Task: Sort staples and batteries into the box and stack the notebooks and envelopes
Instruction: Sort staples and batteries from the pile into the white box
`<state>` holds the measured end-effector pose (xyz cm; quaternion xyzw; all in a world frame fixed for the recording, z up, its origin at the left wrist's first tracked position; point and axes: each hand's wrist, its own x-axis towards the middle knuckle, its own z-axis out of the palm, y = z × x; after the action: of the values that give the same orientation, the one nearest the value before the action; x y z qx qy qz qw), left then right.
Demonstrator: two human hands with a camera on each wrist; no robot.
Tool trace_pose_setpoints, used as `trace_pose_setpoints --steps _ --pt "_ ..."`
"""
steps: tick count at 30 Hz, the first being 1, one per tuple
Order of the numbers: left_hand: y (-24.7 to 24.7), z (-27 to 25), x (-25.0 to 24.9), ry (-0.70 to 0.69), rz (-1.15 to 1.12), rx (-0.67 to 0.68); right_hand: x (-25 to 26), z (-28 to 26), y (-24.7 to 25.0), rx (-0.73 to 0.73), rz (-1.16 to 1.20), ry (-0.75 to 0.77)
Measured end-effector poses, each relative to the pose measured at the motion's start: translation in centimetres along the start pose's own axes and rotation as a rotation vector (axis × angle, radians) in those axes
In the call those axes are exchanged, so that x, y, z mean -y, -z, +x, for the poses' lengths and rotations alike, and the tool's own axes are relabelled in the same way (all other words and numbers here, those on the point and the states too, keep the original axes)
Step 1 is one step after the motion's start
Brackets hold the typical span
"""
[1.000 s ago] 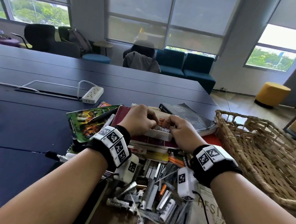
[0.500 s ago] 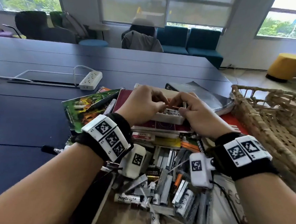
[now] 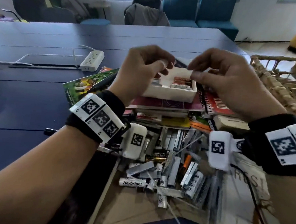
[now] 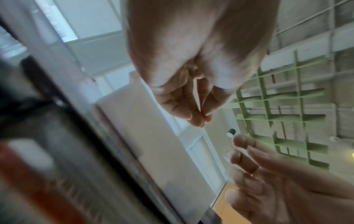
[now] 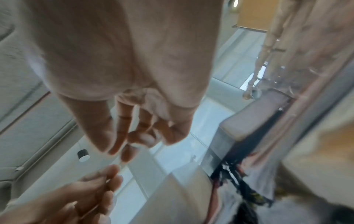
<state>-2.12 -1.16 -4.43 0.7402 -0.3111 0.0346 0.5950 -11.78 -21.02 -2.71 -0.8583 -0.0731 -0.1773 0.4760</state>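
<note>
Hovering over the white box (image 3: 169, 94): left hand (image 3: 143, 68) and right hand (image 3: 224, 76), fingers loosely curled, both empty, neither touching it. Left fingertips (image 4: 199, 119) are bunched together with nothing between them; right fingertips (image 5: 126, 153) also hold nothing. Box sits on the maroon notebook (image 3: 163, 104) topping a stack of notebooks, toward the table's (image 3: 32, 91) right edge, with a few batteries (image 3: 182, 82) lying inside on its right side. Red spiral notebook (image 3: 215, 104) lies just right of the box, green illustrated book (image 3: 86, 84) to its left. Loose pile of staples (image 3: 173, 167) and batteries, one marked Heybright (image 3: 132, 183), lies on a brown envelope (image 3: 131, 209) at the near edge. Wicker basket (image 3: 281, 80) stands at the right edge, power strip (image 3: 92, 60) farther back left.
</note>
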Motion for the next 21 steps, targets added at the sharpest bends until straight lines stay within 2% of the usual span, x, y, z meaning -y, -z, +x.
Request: trace_pose_setpoints --steps 4,7,9,12,14,17,21 --pt "0.8 -0.1 -2.3 -0.145 0.069 0.058 1.4 -0.9 0.0 0.163 -0.059 0.045" --pt "1.6 -0.7 -5.0 -0.210 0.204 0.213 2.0 -0.9 0.1 0.285 -0.146 0.031" --pt "2.2 -1.2 -6.5 -0.204 0.270 0.418 2.2 -0.6 0.3 0.389 -0.188 0.009" --pt "1.8 -2.5 -8.1 -0.151 0.420 0.853 2.8 -0.8 0.0 0.534 -0.256 -0.046" --pt "0.6 -3.2 -8.2 -0.077 0.514 1.019 2.7 -0.4 -0.2 0.604 -0.289 -0.068" --pt "-0.9 -4.1 -7.7 -0.052 0.619 1.074 2.8 0.0 -0.4 0.662 -0.364 -0.085" --pt "-1.8 -4.7 -8.4 -0.063 0.594 1.117 3.4 -0.1 0.1 0.714 -0.436 -0.138"
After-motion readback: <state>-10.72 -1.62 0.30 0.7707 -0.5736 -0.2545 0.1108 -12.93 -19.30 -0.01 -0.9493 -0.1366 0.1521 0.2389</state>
